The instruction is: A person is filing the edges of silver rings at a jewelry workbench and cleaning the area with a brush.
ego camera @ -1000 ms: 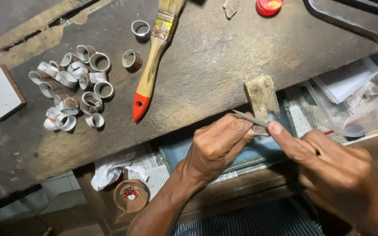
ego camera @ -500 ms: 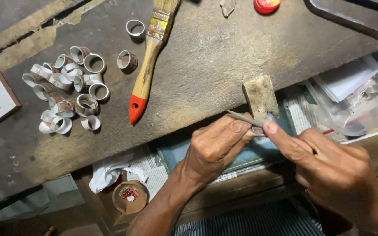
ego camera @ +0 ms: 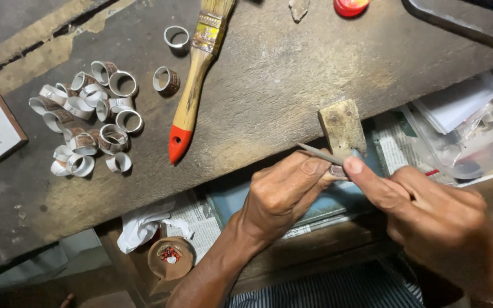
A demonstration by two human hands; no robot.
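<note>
Left hand [ego camera: 283, 194]: fingers closed on a small ring-like piece [ego camera: 338, 170], pressed against the foot of the wooden peg [ego camera: 342, 129] that juts from the front edge of the counter [ego camera: 292, 74].
Right hand [ego camera: 437, 219]: fingers closed on a thin metal file [ego camera: 318, 152], forefinger laid along it, its tip pointing left over the left hand's fingers.
Small piece: mostly hidden between both hands, so its shape is hard to tell.
Ring pile [ego camera: 89, 117]: many metal bands heaped on the counter's left part, well apart from the hands.
Paintbrush [ego camera: 192, 97]: wooden handle with a red end, lying on the counter between the pile and the peg.
Below the counter: crumpled white cloth [ego camera: 141, 225] and newspaper [ego camera: 201, 217].
</note>
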